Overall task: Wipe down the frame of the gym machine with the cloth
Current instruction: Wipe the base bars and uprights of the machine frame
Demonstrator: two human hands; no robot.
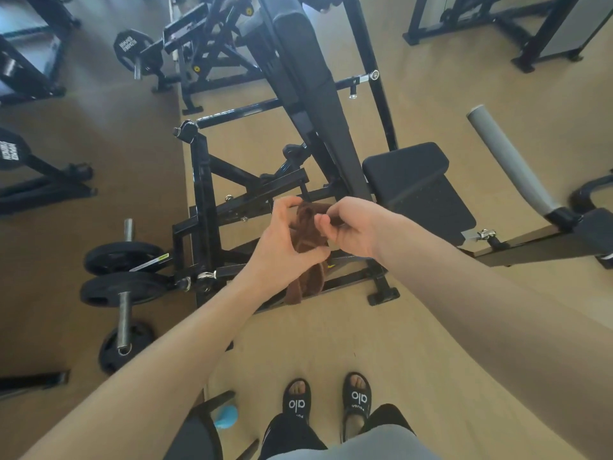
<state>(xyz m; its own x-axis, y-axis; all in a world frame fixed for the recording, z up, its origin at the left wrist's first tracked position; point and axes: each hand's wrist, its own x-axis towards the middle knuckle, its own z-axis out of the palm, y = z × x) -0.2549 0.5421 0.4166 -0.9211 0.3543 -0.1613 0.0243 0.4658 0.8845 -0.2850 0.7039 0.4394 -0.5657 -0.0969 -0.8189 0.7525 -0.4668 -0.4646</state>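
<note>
A brown cloth hangs bunched between both hands, its lower end dangling toward the floor. My left hand grips its middle with curled fingers. My right hand pinches its upper edge between thumb and fingers. Both hands are held in the air above the black frame of the gym machine, close to its lower cross bars, and the cloth does not touch the frame. The machine's long back pad and black seat stand just beyond my hands.
Weight plates on pegs sit at the machine's left side. A grey padded handle reaches in from the right. Other black machines stand at far left and top right. My feet in black sandals stand on tan floor.
</note>
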